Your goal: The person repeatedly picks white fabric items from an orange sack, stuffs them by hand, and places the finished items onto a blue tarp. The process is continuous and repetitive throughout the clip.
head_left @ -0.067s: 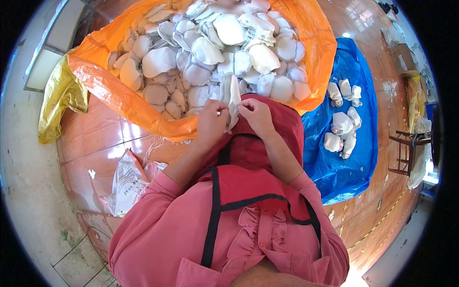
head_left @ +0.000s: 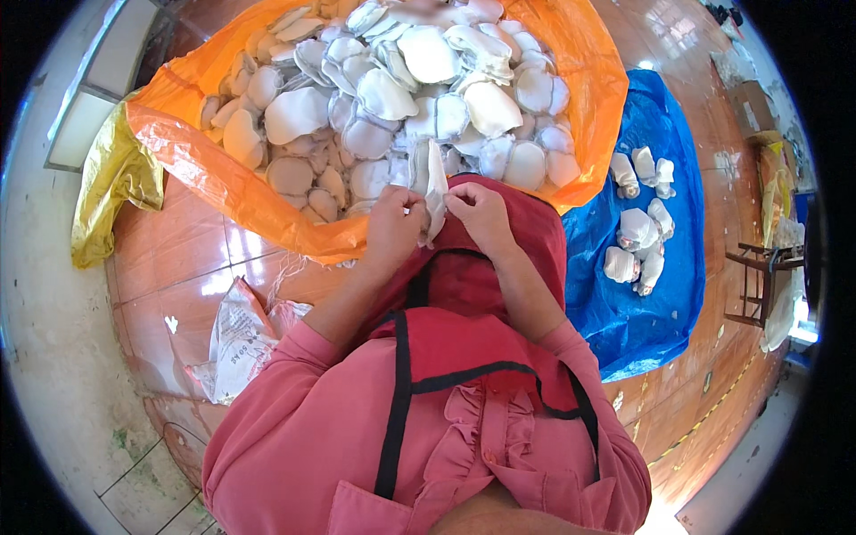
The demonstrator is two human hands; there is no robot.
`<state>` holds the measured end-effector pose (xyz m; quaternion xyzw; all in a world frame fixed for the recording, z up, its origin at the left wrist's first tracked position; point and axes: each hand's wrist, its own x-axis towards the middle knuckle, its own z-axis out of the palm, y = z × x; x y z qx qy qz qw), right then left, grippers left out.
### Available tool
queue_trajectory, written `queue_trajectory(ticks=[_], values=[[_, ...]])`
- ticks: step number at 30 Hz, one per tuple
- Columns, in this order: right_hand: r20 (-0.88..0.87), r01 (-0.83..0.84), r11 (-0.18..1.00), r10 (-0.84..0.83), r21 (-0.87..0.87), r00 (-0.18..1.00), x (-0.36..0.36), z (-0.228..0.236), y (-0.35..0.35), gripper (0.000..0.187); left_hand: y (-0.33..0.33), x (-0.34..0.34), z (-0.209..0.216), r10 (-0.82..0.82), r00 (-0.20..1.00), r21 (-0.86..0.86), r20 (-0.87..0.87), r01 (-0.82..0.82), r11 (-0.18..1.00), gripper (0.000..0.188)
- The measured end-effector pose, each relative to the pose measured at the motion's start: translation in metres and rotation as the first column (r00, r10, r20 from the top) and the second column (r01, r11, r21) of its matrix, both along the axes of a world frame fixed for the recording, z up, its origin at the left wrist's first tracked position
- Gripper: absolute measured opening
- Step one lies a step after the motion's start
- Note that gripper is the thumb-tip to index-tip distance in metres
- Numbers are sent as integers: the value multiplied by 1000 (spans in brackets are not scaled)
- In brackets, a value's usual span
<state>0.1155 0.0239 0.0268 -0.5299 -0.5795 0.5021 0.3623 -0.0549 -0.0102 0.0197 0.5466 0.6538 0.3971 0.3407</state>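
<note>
Between my two hands, upright over my lap, is a small stack of white rounded fabric pads (head_left: pixel 434 183), seen nearly edge-on. My left hand (head_left: pixel 395 223) pinches its left side with curled fingers. On the opposite side, my right hand (head_left: pixel 482 216) grips the edge between thumb and fingertips. Just beyond them lies a big heap of similar white pads (head_left: pixel 385 94), many joined by greyish seams or threads, inside an open orange plastic sack (head_left: pixel 584 98). A red apron (head_left: pixel 526 218) with black trim covers my lap below the hands.
To the right, several white bundles (head_left: pixel 637 230) lie on a blue plastic sheet (head_left: pixel 593 312). A yellow sack (head_left: pixel 111 187) leans at the left, and a crumpled white printed sack (head_left: pixel 234 343) rests on the tiled floor. A dark wooden stool (head_left: pixel 758 267) stands far right.
</note>
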Motion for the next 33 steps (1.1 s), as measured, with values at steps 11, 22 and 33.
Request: queue_trajectory(ticks=[11,22,33], values=[[2,-17,1000,17,3,1000,-6,-1,-2,18,-3,8,16,10,984,116,-180,11,993,12],[70,-12,1000,11,11,997,-3,-15,-7,20,-3,2,6,6,976,111,-216,18,994,12],[20,-190,980,191,-57,981,-19,-19,-10,21,18,-63,23,-338,360,201,-870,883,424,32]])
